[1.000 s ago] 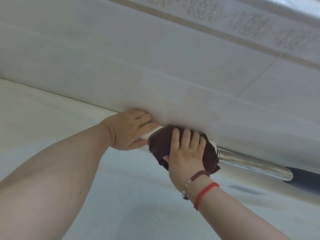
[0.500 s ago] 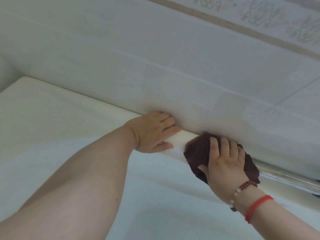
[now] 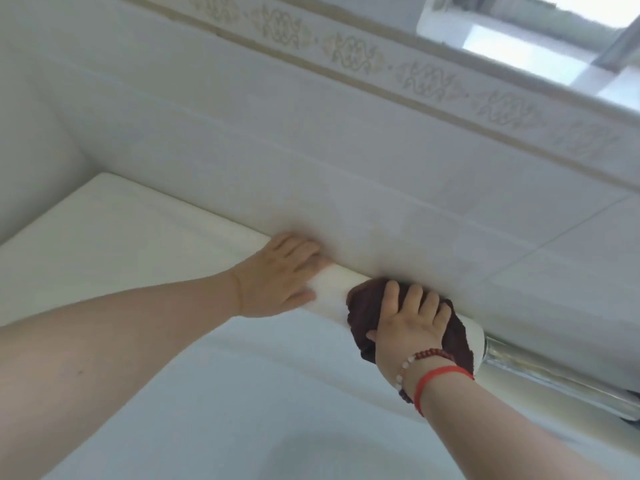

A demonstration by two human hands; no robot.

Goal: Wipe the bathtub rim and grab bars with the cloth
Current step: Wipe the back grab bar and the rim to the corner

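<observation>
A dark brown cloth [image 3: 365,306] lies on the white bathtub rim [image 3: 332,289] where it meets the tiled wall. My right hand [image 3: 410,323] presses flat on the cloth, fingers spread toward the wall, with bead and red string bracelets at the wrist. My left hand [image 3: 280,275] rests flat on the rim just left of the cloth, fingers against the wall, holding nothing. A chrome grab bar [image 3: 547,375] runs off to the right from a white mount beside the cloth.
The tiled wall [image 3: 346,188] with a patterned border rises behind the rim. A window sill [image 3: 554,64] shows at the top right. The rim widens into a flat white corner ledge [image 3: 104,237] at the left. The tub basin [image 3: 242,410] lies below my arms.
The view has shifted, showing more wall, the window and the grab bar. My right hand with the cloth stays just right of my left hand on the rim.
</observation>
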